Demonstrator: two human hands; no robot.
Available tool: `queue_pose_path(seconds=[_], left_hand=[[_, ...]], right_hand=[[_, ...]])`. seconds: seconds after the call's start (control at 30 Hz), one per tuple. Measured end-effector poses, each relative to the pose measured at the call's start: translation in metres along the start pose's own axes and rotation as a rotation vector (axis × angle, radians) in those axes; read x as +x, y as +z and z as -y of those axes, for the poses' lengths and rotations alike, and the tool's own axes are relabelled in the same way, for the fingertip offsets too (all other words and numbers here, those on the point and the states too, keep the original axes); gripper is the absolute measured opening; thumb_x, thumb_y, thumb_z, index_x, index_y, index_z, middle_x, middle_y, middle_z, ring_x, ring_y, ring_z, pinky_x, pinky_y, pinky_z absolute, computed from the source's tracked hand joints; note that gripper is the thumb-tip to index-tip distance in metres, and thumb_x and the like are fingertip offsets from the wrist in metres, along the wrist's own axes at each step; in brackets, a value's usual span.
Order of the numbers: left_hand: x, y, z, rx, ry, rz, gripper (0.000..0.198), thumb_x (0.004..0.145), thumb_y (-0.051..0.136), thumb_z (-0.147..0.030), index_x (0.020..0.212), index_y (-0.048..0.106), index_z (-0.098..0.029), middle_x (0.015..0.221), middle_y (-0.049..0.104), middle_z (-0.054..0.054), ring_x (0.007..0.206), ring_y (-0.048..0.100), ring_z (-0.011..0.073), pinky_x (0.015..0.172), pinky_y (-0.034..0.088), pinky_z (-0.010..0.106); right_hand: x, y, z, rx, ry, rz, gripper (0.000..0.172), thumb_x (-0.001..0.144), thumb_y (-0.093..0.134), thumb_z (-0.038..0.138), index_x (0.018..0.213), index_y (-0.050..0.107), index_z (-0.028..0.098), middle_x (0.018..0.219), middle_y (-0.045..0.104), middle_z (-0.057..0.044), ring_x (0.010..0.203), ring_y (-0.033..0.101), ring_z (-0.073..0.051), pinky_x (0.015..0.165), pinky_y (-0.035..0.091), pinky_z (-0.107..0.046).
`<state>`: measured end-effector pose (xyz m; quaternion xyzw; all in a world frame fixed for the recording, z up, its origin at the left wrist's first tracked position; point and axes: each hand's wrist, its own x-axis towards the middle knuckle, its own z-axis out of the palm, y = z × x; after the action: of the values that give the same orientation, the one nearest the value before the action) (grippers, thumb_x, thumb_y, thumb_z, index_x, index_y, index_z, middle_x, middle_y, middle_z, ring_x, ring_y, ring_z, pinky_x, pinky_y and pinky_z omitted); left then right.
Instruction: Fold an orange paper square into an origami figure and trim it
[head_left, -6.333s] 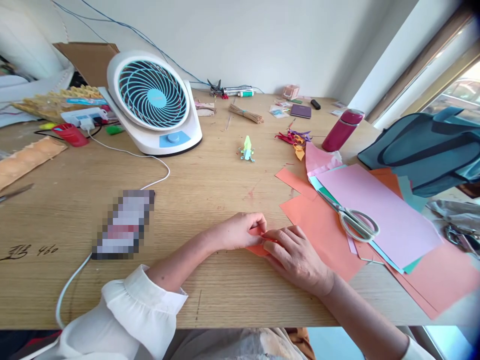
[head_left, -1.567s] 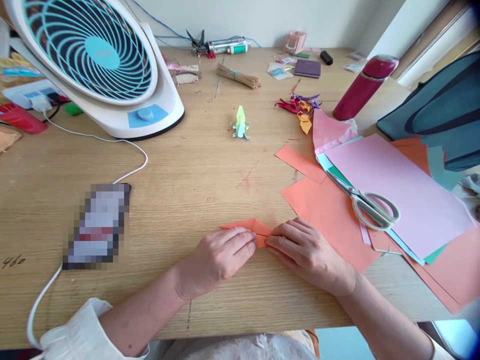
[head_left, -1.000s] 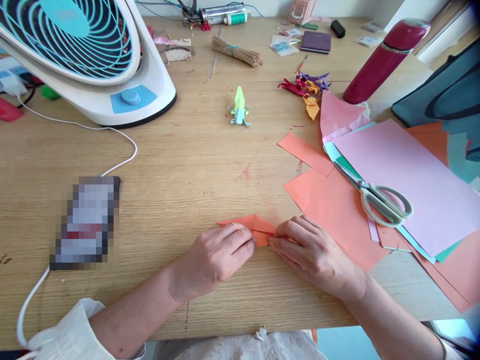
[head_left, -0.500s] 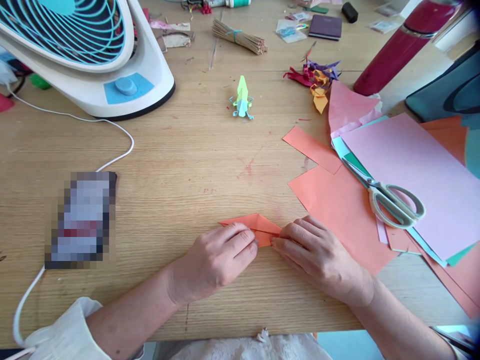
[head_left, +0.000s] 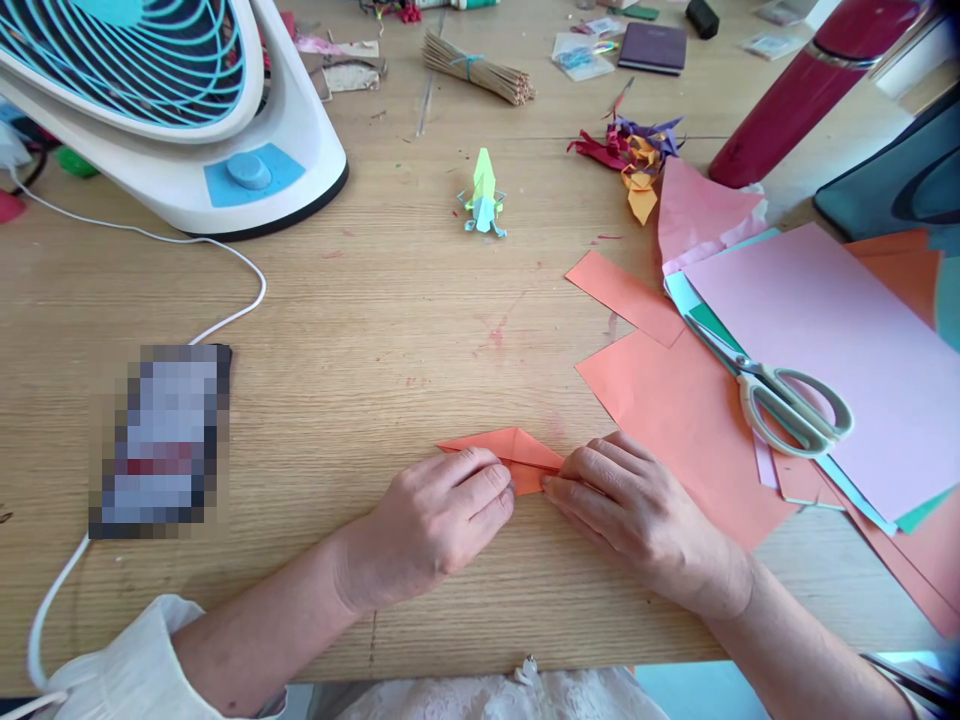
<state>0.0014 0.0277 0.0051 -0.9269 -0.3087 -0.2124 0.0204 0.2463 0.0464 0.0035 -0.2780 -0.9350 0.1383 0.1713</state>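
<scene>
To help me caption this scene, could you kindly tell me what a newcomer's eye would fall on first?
Probably the folded, pointed orange paper at the near middle, with the bare left hand and bare right hand on it. The large white fan with a turquoise grille, upper left, and the tall, cylindrical crimson bottle, upper right, likely come next.

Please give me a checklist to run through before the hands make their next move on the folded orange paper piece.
1. Left hand on the folded orange paper piece: ok.
2. Right hand at that piece's right end: ok.
3. Edges aligned beneath the fingers: cannot tell, they are covered.
4. Silver scissors with off-white handles apart from both hands: ok.
5. Small green-and-blue folded paper figure apart from both hands: ok.
6. Large flat orange paper sheet clear of the right hand: not ok, they overlap in this view.
</scene>
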Motion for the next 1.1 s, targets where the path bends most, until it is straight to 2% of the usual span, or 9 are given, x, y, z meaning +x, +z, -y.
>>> queue_pose_path(seconds=[0.23,0.37,0.47,0.6,0.7,0.87,1.1], left_hand=[[0.004,0.0,-0.003,0.073,-0.039,0.04,0.015,0.093,0.055,-0.004,0.093,0.068,-0.012,0.09,0.071,0.003,0.08,0.067,0.0165,0.07,0.057,0.03],[0.002,0.002,-0.006,0.076,-0.045,-0.006,0.014,0.09,0.061,-0.005,0.1,0.068,-0.012,0.093,0.073,0.002,0.082,0.067,0.0171,0.072,0.057,0.03],[0.002,0.003,-0.008,0.079,-0.028,-0.036,0.012,0.09,0.062,-0.005,0.098,0.068,-0.012,0.092,0.073,0.002,0.084,0.068,0.0179,0.072,0.057,0.03],[0.005,0.003,-0.008,0.092,-0.057,-0.026,0.013,0.093,0.057,-0.006,0.096,0.067,-0.013,0.087,0.072,0.001,0.08,0.067,0.0163,0.071,0.056,0.03],[0.006,0.003,-0.008,0.094,-0.078,-0.007,0.015,0.095,0.053,-0.007,0.097,0.066,-0.014,0.086,0.071,0.001,0.078,0.066,0.015,0.073,0.056,0.029],[0.004,0.005,-0.008,0.071,-0.077,-0.013,0.011,0.094,0.056,-0.008,0.095,0.066,-0.014,0.087,0.071,0.002,0.082,0.066,0.0163,0.075,0.056,0.03],[0.007,0.003,-0.009,0.05,-0.096,0.006,0.017,0.095,0.051,-0.005,0.095,0.066,-0.014,0.086,0.07,0.002,0.081,0.065,0.016,0.072,0.055,0.029]], right_hand=[[0.0,0.0,0.001,-0.017,0.005,-0.017,0.025,0.097,0.043,0.006,0.086,0.064,0.015,0.082,0.06,-0.006,0.071,0.051,-0.017,0.07,0.037,-0.034],[0.004,0.0,0.003,-0.059,0.013,-0.033,0.024,0.097,0.045,0.007,0.083,0.064,0.014,0.075,0.055,-0.005,0.066,0.045,-0.016,0.067,0.035,-0.033],[0.005,0.002,0.005,-0.09,0.026,-0.053,0.023,0.097,0.047,0.007,0.083,0.064,0.014,0.073,0.054,-0.004,0.065,0.044,-0.016,0.065,0.034,-0.033],[0.007,0.006,0.007,-0.078,0.033,-0.071,0.017,0.097,0.051,0.011,0.09,0.066,0.015,0.078,0.059,-0.005,0.07,0.049,-0.016,0.067,0.035,-0.033],[0.01,0.007,0.009,-0.063,0.023,-0.073,0.02,0.099,0.048,0.012,0.089,0.065,0.015,0.083,0.062,-0.006,0.073,0.05,-0.017,0.067,0.035,-0.034],[0.013,0.008,0.011,-0.059,0.025,-0.099,0.026,0.099,0.045,0.01,0.081,0.064,0.015,0.08,0.061,-0.006,0.071,0.049,-0.017,0.065,0.033,-0.034],[0.008,0.01,0.01,-0.054,0.098,-0.126,0.019,0.097,0.05,0.01,0.086,0.065,0.015,0.079,0.06,-0.005,0.069,0.049,-0.017,0.065,0.035,-0.032]])
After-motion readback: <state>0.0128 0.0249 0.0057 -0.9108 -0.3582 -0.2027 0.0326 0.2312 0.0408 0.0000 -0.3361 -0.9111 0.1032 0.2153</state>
